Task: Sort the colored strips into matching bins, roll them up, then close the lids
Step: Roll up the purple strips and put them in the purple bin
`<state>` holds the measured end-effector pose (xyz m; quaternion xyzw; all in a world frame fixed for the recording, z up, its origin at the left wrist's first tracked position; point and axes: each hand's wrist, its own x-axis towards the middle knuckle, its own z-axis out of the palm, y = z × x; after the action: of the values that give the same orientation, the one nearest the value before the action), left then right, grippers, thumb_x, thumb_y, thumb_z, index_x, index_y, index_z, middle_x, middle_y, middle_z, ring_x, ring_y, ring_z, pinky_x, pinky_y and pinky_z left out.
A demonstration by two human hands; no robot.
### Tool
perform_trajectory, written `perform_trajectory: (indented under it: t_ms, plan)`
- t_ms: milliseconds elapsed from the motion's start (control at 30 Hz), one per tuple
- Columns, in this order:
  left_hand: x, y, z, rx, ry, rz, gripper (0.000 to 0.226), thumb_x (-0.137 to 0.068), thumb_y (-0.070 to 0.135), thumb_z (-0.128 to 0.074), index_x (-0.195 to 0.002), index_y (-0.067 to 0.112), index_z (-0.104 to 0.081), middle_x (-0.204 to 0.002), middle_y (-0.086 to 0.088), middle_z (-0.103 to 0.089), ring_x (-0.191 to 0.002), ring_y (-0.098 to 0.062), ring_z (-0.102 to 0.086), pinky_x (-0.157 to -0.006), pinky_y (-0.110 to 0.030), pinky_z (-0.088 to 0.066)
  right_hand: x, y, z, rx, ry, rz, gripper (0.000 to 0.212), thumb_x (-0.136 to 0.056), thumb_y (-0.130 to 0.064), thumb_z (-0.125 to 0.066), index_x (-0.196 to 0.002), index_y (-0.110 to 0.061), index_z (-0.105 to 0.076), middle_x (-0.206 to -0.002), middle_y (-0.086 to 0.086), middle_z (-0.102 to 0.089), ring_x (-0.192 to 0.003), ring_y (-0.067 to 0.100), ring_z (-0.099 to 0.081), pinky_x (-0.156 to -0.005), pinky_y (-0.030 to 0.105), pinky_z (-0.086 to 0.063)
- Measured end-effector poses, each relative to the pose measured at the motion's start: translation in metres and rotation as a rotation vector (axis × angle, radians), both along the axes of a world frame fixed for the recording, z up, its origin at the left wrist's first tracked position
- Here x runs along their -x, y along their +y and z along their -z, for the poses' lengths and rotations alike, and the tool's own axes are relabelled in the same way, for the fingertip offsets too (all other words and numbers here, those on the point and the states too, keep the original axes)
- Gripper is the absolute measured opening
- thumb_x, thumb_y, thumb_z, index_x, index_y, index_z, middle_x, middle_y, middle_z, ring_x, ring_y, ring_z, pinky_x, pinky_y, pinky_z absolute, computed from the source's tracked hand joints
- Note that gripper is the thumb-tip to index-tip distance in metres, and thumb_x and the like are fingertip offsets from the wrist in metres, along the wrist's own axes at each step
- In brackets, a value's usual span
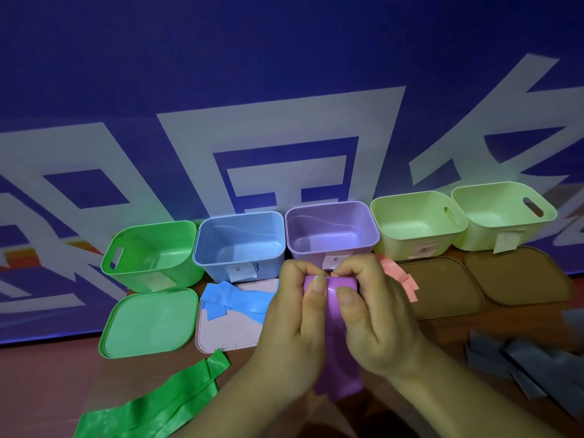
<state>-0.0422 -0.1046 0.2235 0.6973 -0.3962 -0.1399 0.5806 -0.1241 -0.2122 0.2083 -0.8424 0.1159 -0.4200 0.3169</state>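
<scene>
Pinching purple strip: left hand, right hand; bin label unreadable

Purple strip: we pinch its rolled top end between our left grip and right grip; its tail trails toward us.
Green strip: we see it glossy and doubled over, flat on the counter, near left.
Blue strip: crumpled across the pink lid.
Pink strip: just right of our right grip.
Grey strips: heaped near right.
Bins: green bin, blue bin and purple bin stand open in a row.
Green lid: flat before its bin.
</scene>
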Motion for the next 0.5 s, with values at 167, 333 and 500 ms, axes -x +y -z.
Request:
perform_trajectory:
  t_ms: [167,333,500]
  plan:
    - [0.000,-0.001,-0.002,0.008,0.002,0.041,0.027,-0.099,0.043,-0.035,-0.098,0.021,-0.050,-0.082,0.009,-0.060,-0.070,-0.010,-0.056,-0.066,-0.018,-0.044,-0.002,0.000,-0.001,0.056,-0.033,0.063,0.031,-0.102,-0.044,-0.032,-0.094,-0.019,-0.048,-0.066,-0.003,-0.059,-0.057,0.010,-0.050,-0.052,0.028,-0.040]
    - [-0.009,0.003,-0.004,-0.046,-0.127,0.105,0.027,-0.099,0.048,-0.031,-0.102,0.028,-0.047,-0.087,0.016,-0.059,-0.077,-0.008,-0.057,-0.067,-0.020,-0.043,-0.002,0.002,-0.002,0.071,-0.038,0.117,0.024,-0.101,-0.035,-0.037,-0.091,-0.017,-0.049,-0.067,-0.007,-0.055,-0.059,0.008,-0.048,-0.053,0.025,-0.038]
    - [-0.013,0.007,-0.001,-0.085,-0.219,0.134,0.032,-0.095,0.059,-0.031,-0.109,0.033,-0.042,-0.094,0.015,-0.055,-0.079,-0.011,-0.057,-0.068,-0.033,-0.047,-0.002,0.004,-0.001,-0.049,-0.035,0.106,0.015,-0.097,-0.026,-0.041,-0.088,-0.017,-0.050,-0.074,-0.007,-0.049,-0.060,0.008,-0.048,-0.055,0.028,-0.039]
